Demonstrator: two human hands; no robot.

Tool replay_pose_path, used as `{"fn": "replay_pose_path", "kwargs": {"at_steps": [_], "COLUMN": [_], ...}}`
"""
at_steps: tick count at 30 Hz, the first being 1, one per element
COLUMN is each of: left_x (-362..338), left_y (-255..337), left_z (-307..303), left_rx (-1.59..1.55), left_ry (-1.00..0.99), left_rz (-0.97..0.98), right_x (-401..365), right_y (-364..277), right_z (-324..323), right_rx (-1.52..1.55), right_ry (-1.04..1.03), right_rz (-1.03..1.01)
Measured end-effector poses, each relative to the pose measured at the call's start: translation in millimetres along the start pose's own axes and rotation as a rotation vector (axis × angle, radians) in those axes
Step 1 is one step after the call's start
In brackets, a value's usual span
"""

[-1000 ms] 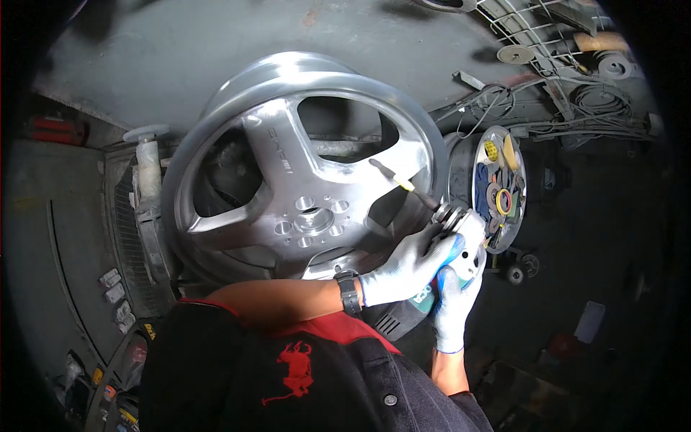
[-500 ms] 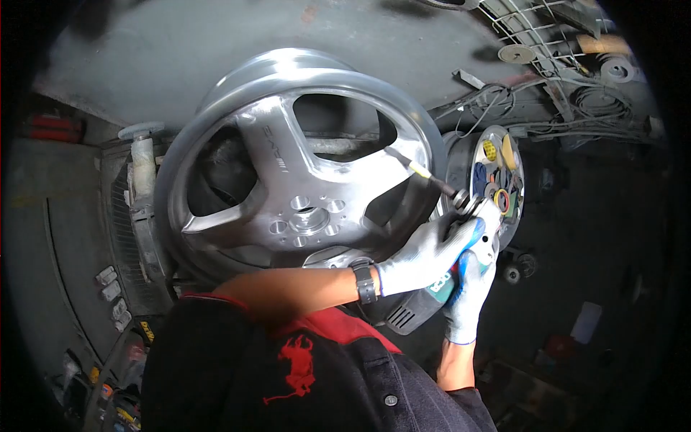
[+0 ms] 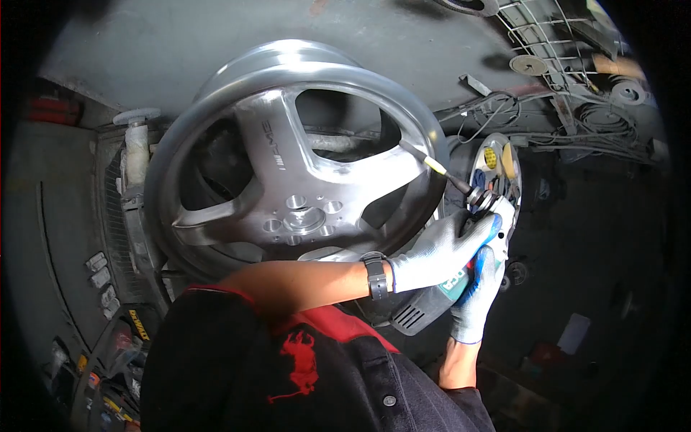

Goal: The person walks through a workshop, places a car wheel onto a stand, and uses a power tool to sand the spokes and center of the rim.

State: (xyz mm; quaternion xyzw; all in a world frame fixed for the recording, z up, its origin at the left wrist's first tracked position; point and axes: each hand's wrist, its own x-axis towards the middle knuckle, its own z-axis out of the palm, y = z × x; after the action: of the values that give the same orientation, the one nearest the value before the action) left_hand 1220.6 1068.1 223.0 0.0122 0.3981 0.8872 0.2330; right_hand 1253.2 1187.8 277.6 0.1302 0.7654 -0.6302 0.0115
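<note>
Raised letters reading AMG run sideways along one spoke of the alloy wheel. White characters stand on the teal body of the power tool. They are half covered and look like digits, but cannot be read for sure. A yellow-and-black label at the lower left bears dark letters, seemingly DEWALT, too small to confirm. The dark shirt carries a red horse-and-rider emblem without words.

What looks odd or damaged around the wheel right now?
Nothing looks broken. The wheel looks dull and patchy, and loose cables lie tangled behind it. Left hand and right hand both grip the grinder.
</note>
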Motion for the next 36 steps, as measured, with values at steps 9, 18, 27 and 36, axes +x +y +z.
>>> {"fn": "replay_pose_path", "kwargs": {"at_steps": [9,18,27,36], "left_x": [5.8,13.2,-4.3,-11.9], "left_y": [1.9,-5.5,-1.0,-2.7], "left_z": [4.8,3.5,1.7,1.1], "left_rx": [-0.036,-0.029,-0.044,0.023], "left_ry": [0.057,0.052,0.117,0.180], "left_rz": [0.064,0.043,0.086,0.099], "right_x": [5.1,9.9,0.8,-5.8], "right_y": [-6.9,-11.3,-1.4,1.9], "right_z": [2.1,2.1,0.0,1.9], "right_rx": [0.022,-0.008,-0.055,-0.032], "right_ry": [-0.015,-0.044,-0.060,-0.058], "right_rz": [-0.005,0.009,-0.015,-0.012]}}
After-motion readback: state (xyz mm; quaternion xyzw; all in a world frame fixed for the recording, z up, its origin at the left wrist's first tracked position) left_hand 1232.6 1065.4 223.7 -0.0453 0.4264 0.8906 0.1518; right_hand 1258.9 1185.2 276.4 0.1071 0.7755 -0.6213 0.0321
